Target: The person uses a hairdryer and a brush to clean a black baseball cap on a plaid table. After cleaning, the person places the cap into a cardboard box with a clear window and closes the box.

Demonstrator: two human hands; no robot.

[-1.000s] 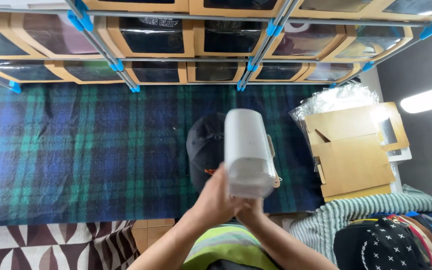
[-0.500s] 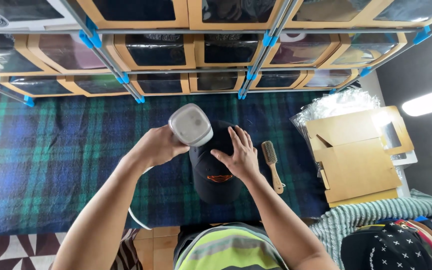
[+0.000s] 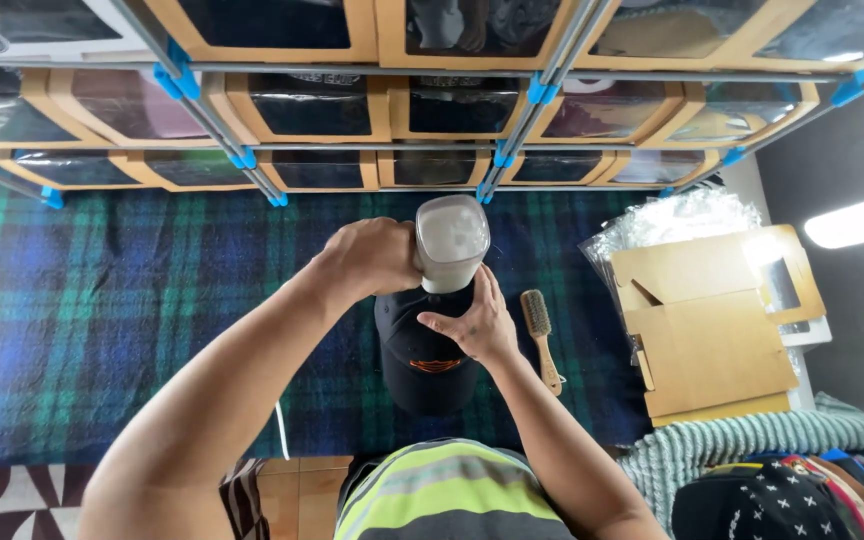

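Head view looks straight down on a plaid blanket (image 3: 102, 330) in blue and green, spread over the floor in front of a rack of shelves (image 3: 352, 110) filled with windowed cardboard boxes. To the right lie flat cardboard sheets (image 3: 707, 340) with crinkled clear wrap behind them.

At the middle of the blanket sits a black cap (image 3: 427, 360) with an orange emblem on its front, the brim pointing toward the person. The right hand (image 3: 472, 325) rests on the crown, its fingers spread flat and gripping nothing, pinning the cap down. The left hand (image 3: 367, 260) has its fingers wrapped shut around a white handheld appliance (image 3: 450, 240), whose pale face hangs over the far edge of the cap; whether it touches the fabric cannot be told from above.

A wooden brush (image 3: 539, 335) lies just beside the cap, on the right, apart from both hands.

To work the cap well, it seems wise to keep the right palm firm so the crown does not slide on the blanket, keep those fingers away from the appliance's face, and move the appliance slowly across one panel at a time.
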